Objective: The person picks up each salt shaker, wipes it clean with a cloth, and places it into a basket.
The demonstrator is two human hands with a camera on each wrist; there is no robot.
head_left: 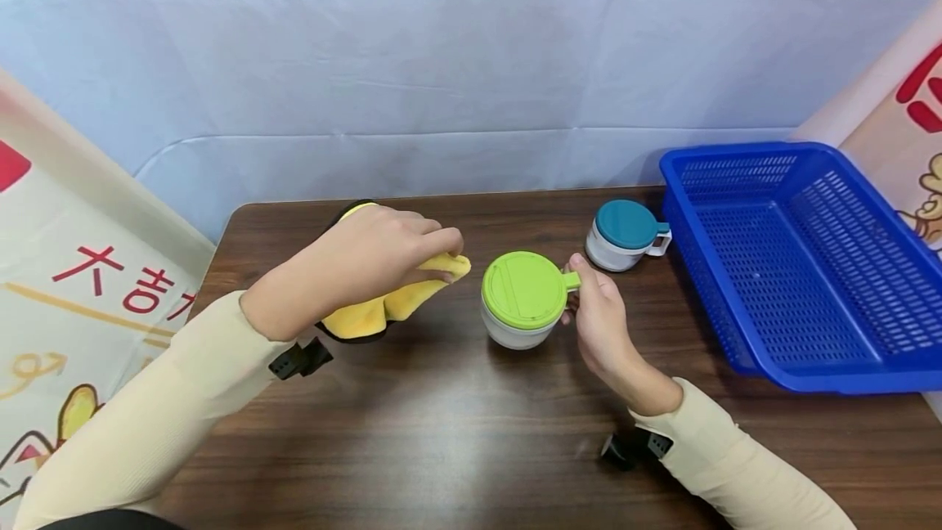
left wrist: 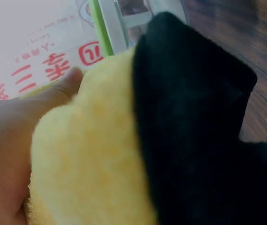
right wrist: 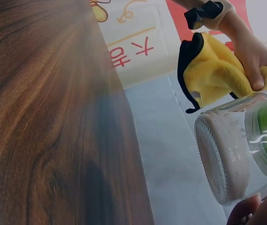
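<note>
Left hand: fingers curled, pinching a yellow cloth with black edging, over the counter. Centre, I see a green-lidded jar held clear of the counter. Of the two hands, the right hand is closed on its handle side. Beyond, a teal-lidded jar stands near a blue basket

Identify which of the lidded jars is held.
The lime-green-lidded jar, gripped by the right hand; the teal-lidded jar stands untouched on the table beside the blue basket.
</note>
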